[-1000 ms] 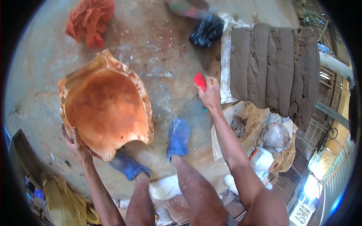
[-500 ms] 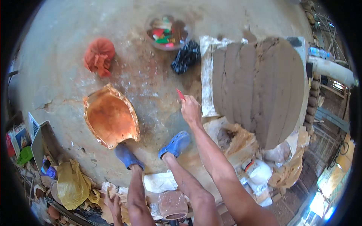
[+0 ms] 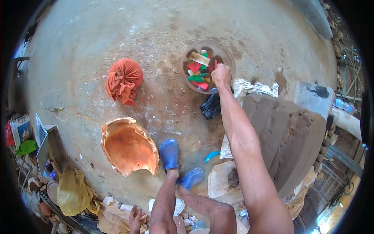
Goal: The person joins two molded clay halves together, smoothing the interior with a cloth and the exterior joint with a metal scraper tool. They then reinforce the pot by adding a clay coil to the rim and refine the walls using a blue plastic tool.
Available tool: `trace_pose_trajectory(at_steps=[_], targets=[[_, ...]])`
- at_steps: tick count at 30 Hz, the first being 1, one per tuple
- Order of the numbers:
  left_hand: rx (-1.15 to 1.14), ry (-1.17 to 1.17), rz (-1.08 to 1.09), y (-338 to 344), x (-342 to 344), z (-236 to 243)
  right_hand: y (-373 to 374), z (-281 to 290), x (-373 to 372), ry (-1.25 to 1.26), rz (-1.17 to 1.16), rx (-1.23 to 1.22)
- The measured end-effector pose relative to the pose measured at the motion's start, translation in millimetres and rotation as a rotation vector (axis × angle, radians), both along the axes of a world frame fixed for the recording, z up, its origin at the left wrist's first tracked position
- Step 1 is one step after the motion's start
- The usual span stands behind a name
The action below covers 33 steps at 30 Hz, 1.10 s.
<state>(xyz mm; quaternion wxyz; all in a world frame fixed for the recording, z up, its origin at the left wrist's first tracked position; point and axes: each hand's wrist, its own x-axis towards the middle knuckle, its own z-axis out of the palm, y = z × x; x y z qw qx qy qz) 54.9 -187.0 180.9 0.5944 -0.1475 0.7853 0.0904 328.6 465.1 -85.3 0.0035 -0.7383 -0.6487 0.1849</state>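
Observation:
My right hand (image 3: pixel 221 75) reaches far forward over a clear plastic basin (image 3: pixel 226 48) and is closed on a thin red tool (image 3: pixel 215 64), whose tip shows past the fingers. Inside the basin lie several flat red, green and white pieces and a pale rectangular block (image 3: pixel 200 59) among dark brown contents. Low in the view, my left hand (image 3: pixel 135 220) hangs beside my left knee, fingers apart, with nothing seen in it.
A large grey-brown clay block (image 3: pixel 286 136) stands at the right. A black plastic bag (image 3: pixel 210 107) lies below the basin. To the left are a tied orange cloth bundle (image 3: pixel 125 78) and a hollow orange mould (image 3: pixel 128 150). A blue piece (image 3: pixel 212 156) lies near my shoes.
My right hand has moved forward with the red tool, from beside the clay block to over the basin. My feet have shifted, and the view has turned. The blue piece now shows on the floor.

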Motion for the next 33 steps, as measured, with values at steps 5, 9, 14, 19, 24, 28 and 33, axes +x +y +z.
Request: trace_pose_trajectory(at_steps=[5,9,14,19,24,28,33], targets=[[0.145,0.081,0.111,46,-17,-4,15,-22,2,-0.096,0.008,-0.039],[0.285,0.191,-0.024,88,-24,18,1,28,5,0.127,-0.218,0.087],[0.558,0.105,-0.16,203,35,40,-73,202,21,0.63,-0.382,0.147],[0.764,-0.316,-0.167,362,186,82,-110,415,149,0.385,-0.479,0.236],[1.22,-0.565,-0.211,464,337,73,-102,414,384,-0.109,-0.384,0.414],[1.324,-0.336,-0.478,522,423,69,-88,391,499,-0.392,-0.189,0.359],[1.29,-0.438,-0.302,521,439,57,-86,363,421,-0.221,-0.092,0.315]])
